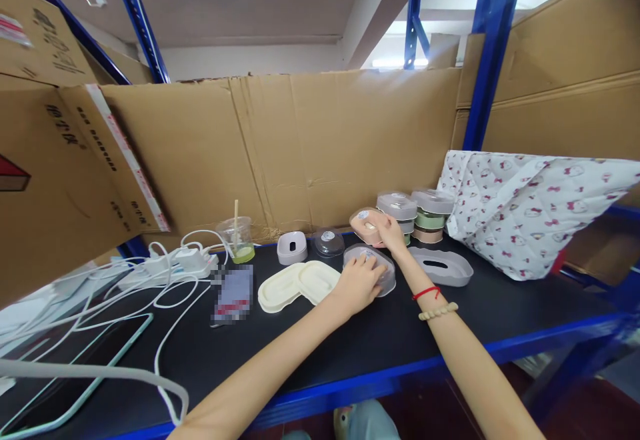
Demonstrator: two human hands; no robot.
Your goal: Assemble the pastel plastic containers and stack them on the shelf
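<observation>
While both forearms reach over the black shelf top (450, 320), the scene reads as follows, with places given from the grey tray with a slot (442, 266).

Clear lidded box: the clear lidded box (371, 267) lies flat on the shelf top, just left of the grey tray; its long axis runs roughly left to right, lid facing up.

Left hand: the left hand (357, 283) rests palm down on the clear lidded box, fingers loosely spread and curved over its near edge and top; it touches the lid, and I cannot tell whether it grips it.

Pink lidded box: the pink lidded box (369, 225) is lifted off the shelf, up and to the left of the grey tray; it is tilted so its top faces the camera, long axis slanting from upper left to lower right.

Right hand: the right hand (389, 232) is closed around the right end of the pink lidded box, fingers wrapped over its edge; a red string and a bead bracelet sit on that wrist.

Stacked boxes: two stacks of lidded boxes (415, 217) stand behind the grey tray, against the cardboard wall (300, 147).

Cream lids: two cream lids (299, 285) lie flat side by side, well left of the grey tray, beyond the clear lidded box.

Printed cloth: a printed cloth (530, 207) is heaped just right of the grey tray.
</observation>
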